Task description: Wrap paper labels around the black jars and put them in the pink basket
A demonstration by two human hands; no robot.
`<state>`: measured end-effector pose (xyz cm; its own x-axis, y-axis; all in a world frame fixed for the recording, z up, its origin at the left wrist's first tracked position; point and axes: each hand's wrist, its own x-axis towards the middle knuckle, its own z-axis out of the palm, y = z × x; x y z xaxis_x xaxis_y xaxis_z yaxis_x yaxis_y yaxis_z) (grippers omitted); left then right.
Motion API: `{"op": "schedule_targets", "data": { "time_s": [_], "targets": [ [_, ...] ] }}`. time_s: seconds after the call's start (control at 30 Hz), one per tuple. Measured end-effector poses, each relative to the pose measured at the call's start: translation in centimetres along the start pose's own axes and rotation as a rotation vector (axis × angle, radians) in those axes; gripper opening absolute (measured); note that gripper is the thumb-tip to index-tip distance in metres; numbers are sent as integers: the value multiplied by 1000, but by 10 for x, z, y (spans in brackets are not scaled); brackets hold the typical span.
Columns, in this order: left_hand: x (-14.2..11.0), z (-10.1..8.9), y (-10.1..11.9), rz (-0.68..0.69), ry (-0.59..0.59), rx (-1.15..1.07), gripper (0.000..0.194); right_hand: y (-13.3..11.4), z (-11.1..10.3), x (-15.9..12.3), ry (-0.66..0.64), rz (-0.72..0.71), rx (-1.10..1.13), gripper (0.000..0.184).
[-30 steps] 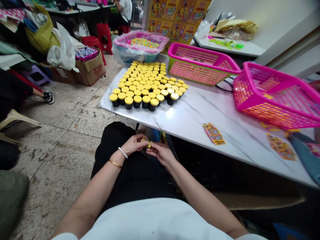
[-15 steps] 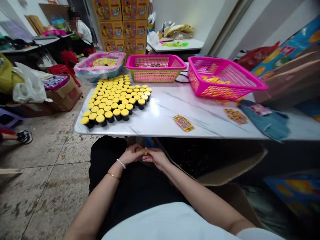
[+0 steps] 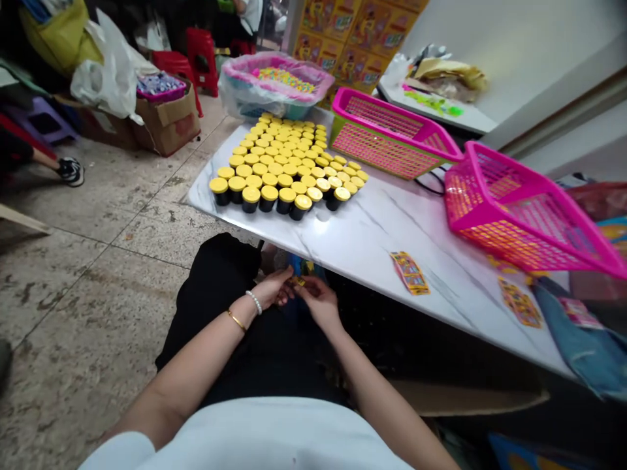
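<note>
Over my lap, just below the table edge, my left hand (image 3: 272, 290) and my right hand (image 3: 321, 303) meet at the fingertips. A small yellow piece (image 3: 299, 281) is pinched between them; its kind is too small to make out, and the fingers partly cover it. My left hand is closed, its thumb stretched up along the piece. The right thumb and index finger close on it from the other side. Above them, on the marbled white table (image 3: 357, 228), stand many black jars with yellow lids (image 3: 274, 168). A sheet of printed yellow-orange labels (image 3: 410, 273) lies to the right.
Behind the jars is a plastic-lined tub (image 3: 277, 81) of colourful small pieces. Two pink baskets, one in the middle (image 3: 392, 140) and one at right (image 3: 519, 215), stand on the table. More printed labels (image 3: 520, 302) and blue cloth (image 3: 578, 333) lie by the right edge.
My view has turned, so the table appears slanted and shifted to the right. Both hands stay together at the yellow piece; the left thumb now points upward.
</note>
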<state>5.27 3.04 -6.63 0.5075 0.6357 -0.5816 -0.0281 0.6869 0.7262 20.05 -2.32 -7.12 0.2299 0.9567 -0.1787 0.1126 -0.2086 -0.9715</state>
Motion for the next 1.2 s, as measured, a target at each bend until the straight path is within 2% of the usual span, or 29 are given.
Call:
{"op": "schedule_targets", "data": {
  "time_s": [0.17,0.3,0.5,0.7,0.8,0.93,1.07,1.2],
  "targets": [
    [-4,-2,1,21,-37,-152,40,-9,-13,-3,-129,73,58,52],
    [-9,3,-1,1,-87,-251,40,-12,-13,-10,-102,95,120,47],
    [-13,5,1,-11,-118,-310,52,-10,-1,-9,-12,-22,42,37],
    [-12,2,-2,-35,-125,-311,55,-24,-4,-7,-11,-211,-110,24],
    [-10,2,-3,-42,-134,-316,56,-24,-4,-5,18,-216,-128,18],
    [-7,4,-3,41,-75,-328,49,-15,2,-2,85,-147,-104,24],
    [-6,7,-3,149,-7,-313,41,-9,8,-4,57,-83,-91,30],
    [-4,4,-5,156,10,-257,41,-14,2,-9,55,-121,-121,31]
  ]
}}
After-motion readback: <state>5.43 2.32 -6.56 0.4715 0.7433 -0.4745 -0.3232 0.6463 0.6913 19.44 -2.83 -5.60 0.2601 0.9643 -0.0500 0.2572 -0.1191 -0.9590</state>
